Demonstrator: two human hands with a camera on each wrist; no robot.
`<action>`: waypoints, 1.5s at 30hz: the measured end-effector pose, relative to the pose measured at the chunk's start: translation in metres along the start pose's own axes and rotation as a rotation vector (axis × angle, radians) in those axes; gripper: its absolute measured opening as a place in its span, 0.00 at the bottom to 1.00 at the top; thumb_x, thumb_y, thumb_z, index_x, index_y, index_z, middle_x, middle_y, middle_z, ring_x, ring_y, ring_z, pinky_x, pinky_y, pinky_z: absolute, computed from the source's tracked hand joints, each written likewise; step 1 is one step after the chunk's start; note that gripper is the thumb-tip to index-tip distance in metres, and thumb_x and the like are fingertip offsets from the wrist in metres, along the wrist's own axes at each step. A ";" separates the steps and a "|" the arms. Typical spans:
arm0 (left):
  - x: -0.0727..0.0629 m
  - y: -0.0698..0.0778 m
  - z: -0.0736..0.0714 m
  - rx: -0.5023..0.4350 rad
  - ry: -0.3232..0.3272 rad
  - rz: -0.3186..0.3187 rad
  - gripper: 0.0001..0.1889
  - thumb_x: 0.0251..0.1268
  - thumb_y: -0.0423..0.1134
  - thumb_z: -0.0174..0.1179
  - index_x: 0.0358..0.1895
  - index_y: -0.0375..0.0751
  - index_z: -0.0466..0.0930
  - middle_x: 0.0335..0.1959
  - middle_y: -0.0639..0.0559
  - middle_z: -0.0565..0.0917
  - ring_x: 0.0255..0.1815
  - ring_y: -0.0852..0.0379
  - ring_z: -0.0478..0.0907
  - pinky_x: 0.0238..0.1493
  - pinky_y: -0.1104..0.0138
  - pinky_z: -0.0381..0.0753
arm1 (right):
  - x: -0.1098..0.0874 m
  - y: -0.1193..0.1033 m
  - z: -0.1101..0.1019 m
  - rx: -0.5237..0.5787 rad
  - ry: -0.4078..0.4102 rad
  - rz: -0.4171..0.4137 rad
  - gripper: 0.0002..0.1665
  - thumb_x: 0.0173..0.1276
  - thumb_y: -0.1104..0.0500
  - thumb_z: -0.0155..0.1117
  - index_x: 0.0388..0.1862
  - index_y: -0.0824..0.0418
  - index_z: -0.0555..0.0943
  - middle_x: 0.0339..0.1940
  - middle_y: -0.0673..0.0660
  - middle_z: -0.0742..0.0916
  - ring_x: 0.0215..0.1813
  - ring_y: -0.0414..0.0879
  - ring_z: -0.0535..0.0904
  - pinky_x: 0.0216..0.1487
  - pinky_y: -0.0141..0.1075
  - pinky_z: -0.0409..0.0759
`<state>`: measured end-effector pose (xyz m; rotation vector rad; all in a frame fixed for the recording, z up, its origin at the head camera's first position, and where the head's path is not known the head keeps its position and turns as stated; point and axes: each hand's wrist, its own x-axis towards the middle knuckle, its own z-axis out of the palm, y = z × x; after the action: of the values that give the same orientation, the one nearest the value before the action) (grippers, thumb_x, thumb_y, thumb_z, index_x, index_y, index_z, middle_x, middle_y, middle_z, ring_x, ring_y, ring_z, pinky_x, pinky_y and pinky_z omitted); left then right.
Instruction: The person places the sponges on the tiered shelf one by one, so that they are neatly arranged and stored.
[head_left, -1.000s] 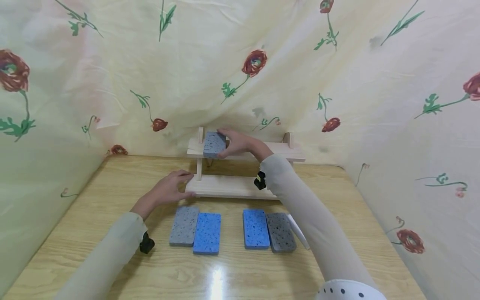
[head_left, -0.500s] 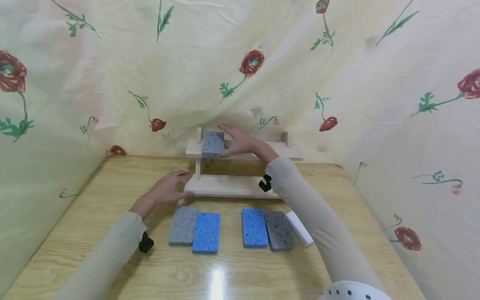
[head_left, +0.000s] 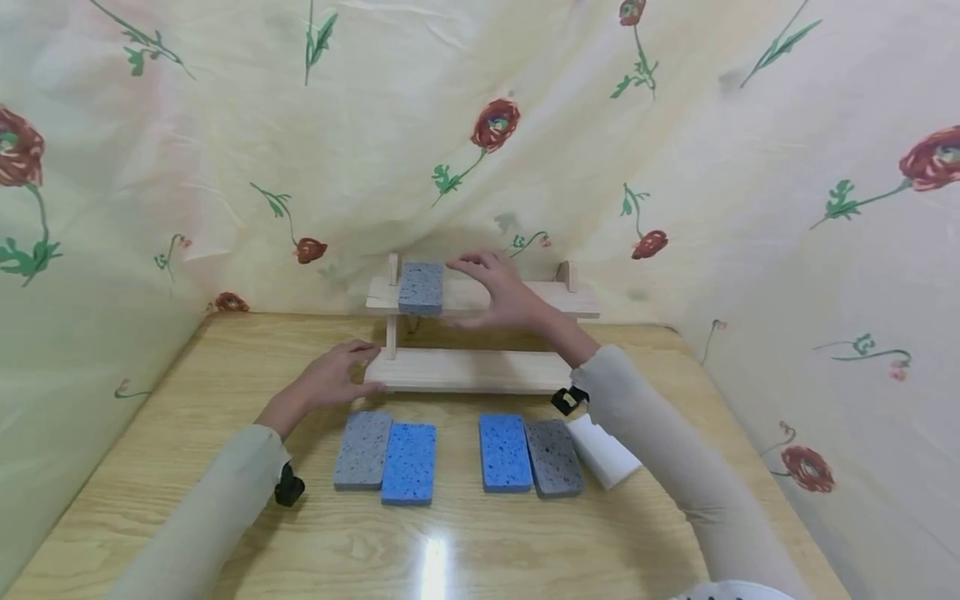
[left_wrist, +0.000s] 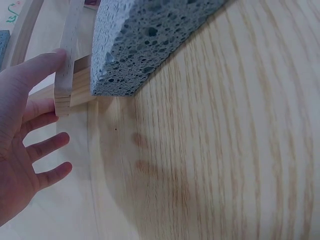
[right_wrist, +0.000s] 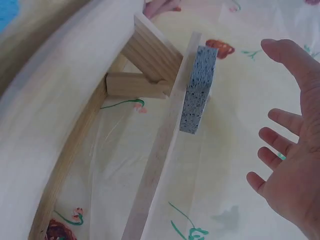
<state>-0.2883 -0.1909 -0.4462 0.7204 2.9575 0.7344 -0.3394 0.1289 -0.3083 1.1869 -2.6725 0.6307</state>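
Observation:
A two-tier wooden shelf [head_left: 472, 371] stands at the back of the table. On the left part of its upper board lies a grey speckled sponge [head_left: 422, 288]. My right hand [head_left: 506, 292] is just right of that sponge, thumb and fingers spread and apart from it; the right wrist view shows the same bare gap beside the grey sponge [right_wrist: 199, 90]. With thumb and fingers, my left hand [head_left: 330, 379] grips the left end of the lower board. In the left wrist view the board end [left_wrist: 65, 85] sits between thumb and forefinger, the other fingers loose.
In front of the shelf lie a grey sponge [head_left: 363, 450] and a blue sponge [head_left: 408, 463] at left. To the right are another blue sponge [head_left: 505, 452], a dark grey sponge [head_left: 554, 457] and a white block [head_left: 602, 450], partly under my right forearm. Flowered cloth [head_left: 360, 150] surrounds the table.
My right hand has let go of the grey sponge on the upper board and drawn away to the right. The sponge stays there. My left hand keeps its place at the lower board.

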 end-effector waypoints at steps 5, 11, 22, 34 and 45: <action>0.000 0.000 0.000 -0.003 -0.001 -0.006 0.39 0.67 0.57 0.66 0.74 0.35 0.69 0.74 0.34 0.69 0.75 0.32 0.65 0.73 0.39 0.67 | -0.035 -0.004 -0.002 -0.005 0.019 -0.051 0.51 0.56 0.42 0.80 0.76 0.53 0.70 0.71 0.58 0.74 0.72 0.54 0.64 0.69 0.56 0.68; -0.001 0.002 0.001 0.000 -0.004 0.002 0.39 0.68 0.56 0.66 0.74 0.34 0.68 0.74 0.33 0.69 0.75 0.31 0.65 0.73 0.38 0.67 | -0.080 -0.004 0.002 -0.014 0.027 -0.079 0.44 0.55 0.42 0.79 0.70 0.53 0.77 0.66 0.57 0.80 0.69 0.54 0.70 0.66 0.56 0.72; 0.001 0.000 0.001 0.009 0.003 0.021 0.40 0.67 0.56 0.66 0.74 0.33 0.69 0.73 0.33 0.70 0.74 0.32 0.66 0.72 0.39 0.67 | -0.141 0.005 0.028 -0.015 -0.042 -0.063 0.39 0.53 0.46 0.82 0.63 0.57 0.81 0.61 0.55 0.83 0.65 0.54 0.74 0.62 0.56 0.74; 0.004 -0.002 -0.001 -0.008 -0.009 0.001 0.41 0.66 0.56 0.68 0.74 0.35 0.68 0.74 0.34 0.70 0.75 0.34 0.65 0.74 0.40 0.67 | -0.170 0.013 0.065 -0.021 -0.239 -0.003 0.48 0.53 0.36 0.80 0.70 0.55 0.77 0.68 0.53 0.79 0.69 0.51 0.70 0.68 0.57 0.71; 0.002 -0.004 0.001 -0.015 0.002 0.012 0.40 0.66 0.56 0.67 0.74 0.35 0.68 0.74 0.34 0.70 0.74 0.32 0.66 0.72 0.39 0.68 | -0.177 0.017 0.072 -0.043 -0.303 -0.026 0.57 0.49 0.31 0.80 0.73 0.57 0.73 0.70 0.57 0.77 0.71 0.54 0.70 0.69 0.59 0.71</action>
<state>-0.2917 -0.1925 -0.4481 0.7376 2.9483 0.7576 -0.2300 0.2271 -0.4318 1.4037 -2.8899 0.4160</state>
